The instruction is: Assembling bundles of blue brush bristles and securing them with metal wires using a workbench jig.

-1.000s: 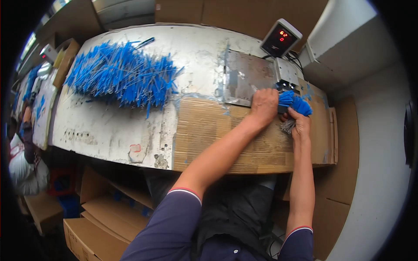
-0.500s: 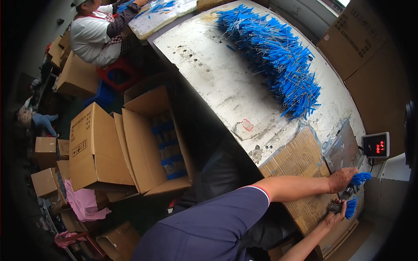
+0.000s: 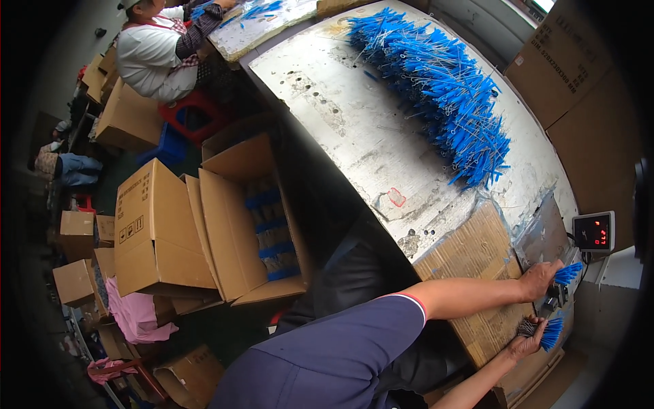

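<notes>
My left hand [image 3: 540,281] is closed round a bundle of thin blue brushes [image 3: 567,273], whose blue ends stick out to the right. Nearer to me, my right hand [image 3: 526,342] grips a second bundle of blue brushes [image 3: 552,334]; its grey wire ends [image 3: 526,326] poke out on the left. Between the hands sits a small dark block-like fixture [image 3: 558,294] at the table's right end. Farther off, a long heap of the same blue brushes [image 3: 443,95], with looped wire handles, lies across the white worktable [image 3: 327,129].
A flattened cardboard sheet [image 3: 470,252] lies under my left forearm. A digital display [image 3: 593,232] with red digits stands at the right. On my left, an open carton [image 3: 228,232] holds packed blue-and-grey bundles. A co-worker [image 3: 153,54] sits at another table [image 3: 262,31].
My hands have drawn slightly apart, the right one coming a little nearer to me, and more of the dark fixture shows between them. The red digits differ. The whole view has shifted slightly.
</notes>
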Available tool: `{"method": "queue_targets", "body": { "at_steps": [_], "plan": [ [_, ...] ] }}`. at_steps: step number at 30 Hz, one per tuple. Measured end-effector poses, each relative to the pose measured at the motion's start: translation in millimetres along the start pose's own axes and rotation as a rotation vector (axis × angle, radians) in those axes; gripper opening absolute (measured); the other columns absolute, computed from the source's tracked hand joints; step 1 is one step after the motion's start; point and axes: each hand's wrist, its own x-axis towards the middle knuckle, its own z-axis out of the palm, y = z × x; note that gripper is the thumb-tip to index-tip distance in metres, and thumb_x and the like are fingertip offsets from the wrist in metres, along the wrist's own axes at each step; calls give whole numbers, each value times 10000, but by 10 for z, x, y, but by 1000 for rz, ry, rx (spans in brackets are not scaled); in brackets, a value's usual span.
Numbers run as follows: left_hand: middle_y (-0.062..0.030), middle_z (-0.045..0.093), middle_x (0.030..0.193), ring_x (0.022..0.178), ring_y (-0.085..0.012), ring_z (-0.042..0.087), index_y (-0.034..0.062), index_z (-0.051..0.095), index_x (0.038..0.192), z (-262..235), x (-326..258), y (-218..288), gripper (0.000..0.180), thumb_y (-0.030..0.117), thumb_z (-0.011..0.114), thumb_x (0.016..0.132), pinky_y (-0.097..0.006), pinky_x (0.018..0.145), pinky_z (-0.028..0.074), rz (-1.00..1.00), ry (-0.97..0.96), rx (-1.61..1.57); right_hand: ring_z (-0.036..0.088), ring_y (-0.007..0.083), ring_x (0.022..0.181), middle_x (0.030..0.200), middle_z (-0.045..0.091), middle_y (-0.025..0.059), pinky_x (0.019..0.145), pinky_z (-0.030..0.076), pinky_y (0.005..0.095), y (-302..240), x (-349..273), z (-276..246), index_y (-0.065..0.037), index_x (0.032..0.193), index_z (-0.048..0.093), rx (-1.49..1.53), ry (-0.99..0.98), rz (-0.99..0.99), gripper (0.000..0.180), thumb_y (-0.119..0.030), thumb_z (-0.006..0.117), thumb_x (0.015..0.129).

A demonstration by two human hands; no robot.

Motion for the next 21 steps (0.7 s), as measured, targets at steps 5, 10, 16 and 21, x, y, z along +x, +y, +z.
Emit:
{"method": "queue_targets", "body": {
  "at_steps": [5, 10, 16, 21],
  "plan": [
    [-241, 596, 905, 917, -489, 581, 6, 485, 1053, -34, 12, 62, 270, -51, 561, 801, -530, 779, 464, 148, 73, -46, 572, 181, 797, 847, 599, 62, 765, 476, 329, -4, -47, 87, -4, 951, 625, -60, 101, -17, 160, -152, 629, 1012],
    [-256, 599, 966, 966, -495, 575, 7, 472, 1077, -52, 24, 14, 311, -52, 593, 796, -527, 804, 463, 117, 44, -13, 573, 184, 788, 835, 597, 64, 756, 484, 338, 16, -61, 144, 2, 947, 629, -46, 87, -29, 172, -155, 622, 1014],
    [-235, 612, 977, 977, -484, 587, 26, 465, 1069, -72, -20, 78, 243, -26, 575, 859, -496, 806, 470, -37, -32, -10, 602, 185, 771, 844, 626, 73, 745, 500, 321, 14, -58, 114, 5, 968, 643, -36, 44, -30, 128, -121, 636, 993],
    [-238, 610, 980, 986, -484, 588, 24, 466, 1077, -130, -10, 137, 233, -27, 559, 869, -495, 811, 470, 30, -12, -97, 616, 182, 761, 855, 642, 67, 743, 528, 319, 34, -76, 153, 1, 977, 656, -76, 157, -78, 79, -77, 657, 966]
  ]
}}
